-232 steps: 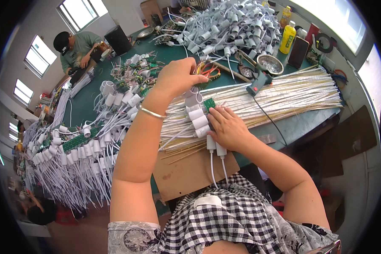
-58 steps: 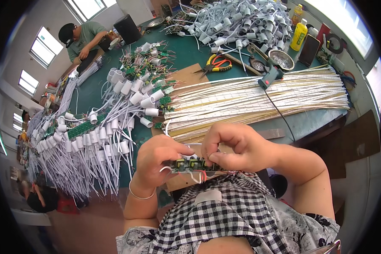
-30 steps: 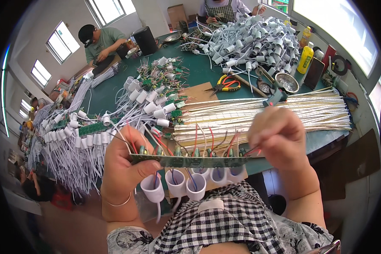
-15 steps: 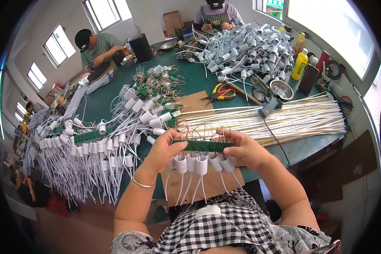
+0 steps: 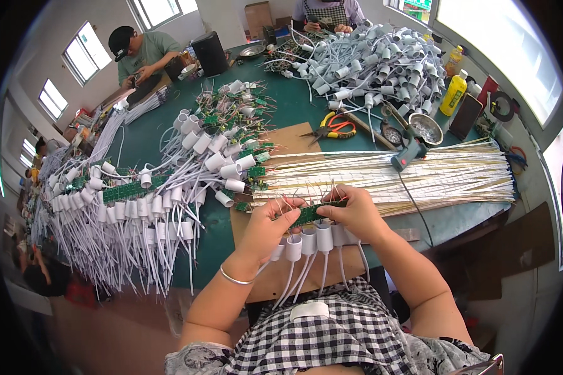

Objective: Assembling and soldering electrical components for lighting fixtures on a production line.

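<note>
Green circuit board [image 5: 308, 216], tilted since the last frame, with the left hand [image 5: 270, 226] drawn in toward the right hand [image 5: 356, 215]

All places below I log against the bundle of pale strips [image 5: 388, 178], which lies on the green desk [image 5: 281, 106].

Circuit board, one: at the near side of the bundle's left part, held up, its right end now higher, where half a second ago I had it about level. Thin wires rise from it between the hands.

Left hand: fingers pinched on the board's left end; silver bracelet [image 5: 236, 279] at the wrist. Right hand: fingers pinched on its right end.

White caps [image 5: 324, 237], a row: hanging under the board, nearer me than the bundle, white cables [image 5: 324, 272] trailing down over a brown sheet [image 5: 333, 269].

Hand tool, grey-green, corded [image 5: 408, 154]: resting on the bundle's far edge.

Pliers, red and yellow handles [image 5: 341, 130]: just beyond the bundle's left part.

Metal bowl [image 5: 441, 133]: just beyond the bundle, right of the pliers.

Heap of caps and small boards [image 5: 213, 144]: left of the bundle.

Pile of white caps and cables [image 5: 375, 65]: well beyond the bundle.

Co-workers, two: one in a green shirt [image 5: 147, 53], far left of the bundle; one in a checked apron [image 5: 327, 14], past the pile.
</note>
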{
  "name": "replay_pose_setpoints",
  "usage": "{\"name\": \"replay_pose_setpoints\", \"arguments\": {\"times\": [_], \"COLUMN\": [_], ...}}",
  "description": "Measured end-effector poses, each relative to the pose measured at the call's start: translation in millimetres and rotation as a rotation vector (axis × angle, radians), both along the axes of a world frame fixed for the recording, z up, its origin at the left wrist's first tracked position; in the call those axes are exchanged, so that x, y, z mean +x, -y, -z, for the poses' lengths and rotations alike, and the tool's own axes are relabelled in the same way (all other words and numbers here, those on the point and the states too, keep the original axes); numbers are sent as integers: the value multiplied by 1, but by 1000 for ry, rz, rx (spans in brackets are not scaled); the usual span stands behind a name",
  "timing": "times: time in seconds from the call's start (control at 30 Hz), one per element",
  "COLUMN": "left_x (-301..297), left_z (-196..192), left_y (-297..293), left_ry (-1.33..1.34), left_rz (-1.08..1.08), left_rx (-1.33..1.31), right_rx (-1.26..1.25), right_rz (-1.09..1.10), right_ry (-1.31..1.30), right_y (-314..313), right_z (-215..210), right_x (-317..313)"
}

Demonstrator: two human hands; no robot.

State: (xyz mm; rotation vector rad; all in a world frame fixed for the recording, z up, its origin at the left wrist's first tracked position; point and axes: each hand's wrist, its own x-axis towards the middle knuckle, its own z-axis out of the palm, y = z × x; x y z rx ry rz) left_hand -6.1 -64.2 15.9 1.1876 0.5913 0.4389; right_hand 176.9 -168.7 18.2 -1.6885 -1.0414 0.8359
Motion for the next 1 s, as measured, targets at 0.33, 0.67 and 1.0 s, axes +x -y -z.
{"name": "replay_pose_setpoints", "arguments": {"times": [0.33,0.67,1.0], "left_x": [-11,-21,-32], "left_z": [9,-18,-9], "left_y": [2,26,33], "left_ry": [169,206,476], "left_rz": [-41,-1,213], "left_rx": [221,1153,1326], "right_rx": [94,550,362], "right_rz": [359,-375,-908], "right_ry": [923,343,35], "right_y": [6,36,48], "right_z": [-6,8,-20], "right_x": [62,-21,11]}}
